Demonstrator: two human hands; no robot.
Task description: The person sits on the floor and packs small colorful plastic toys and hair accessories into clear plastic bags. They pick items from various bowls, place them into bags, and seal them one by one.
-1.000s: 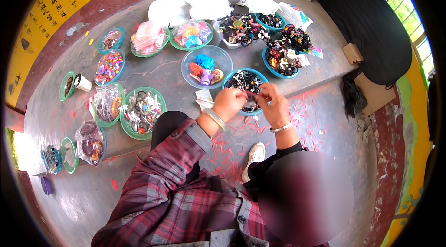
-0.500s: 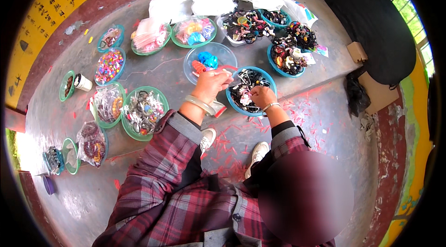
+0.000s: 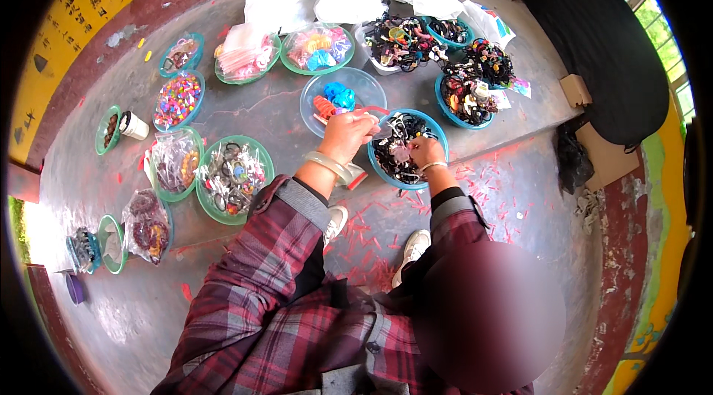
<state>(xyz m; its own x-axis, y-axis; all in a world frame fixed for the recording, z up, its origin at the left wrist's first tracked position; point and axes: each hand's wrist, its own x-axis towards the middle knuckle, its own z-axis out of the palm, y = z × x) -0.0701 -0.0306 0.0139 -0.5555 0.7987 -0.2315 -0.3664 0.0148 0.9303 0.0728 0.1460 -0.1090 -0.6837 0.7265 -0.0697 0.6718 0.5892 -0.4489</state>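
Head view: I'm seeing both hands working at the blue bowl (image 3: 438, 138) of dark hair ties on the concrete floor (image 3: 520, 194). Left hand (image 3: 347, 135) is curling shut at the bowl's left rim, pinching something small I can't make out. Right hand (image 3: 427, 151) is sitting inside the bowl, fingers closing on a pinkish piece (image 3: 402, 152). Clear bowl (image 3: 349, 83) is lying just behind, green bowl (image 3: 256, 150) further left.

Two hands, left (image 3: 347, 135) and right (image 3: 425, 151); two white shoes (image 3: 412, 246); about a dozen bowls (image 3: 178, 101) of trinkets; three white bags (image 3: 278, 5) at far centre.
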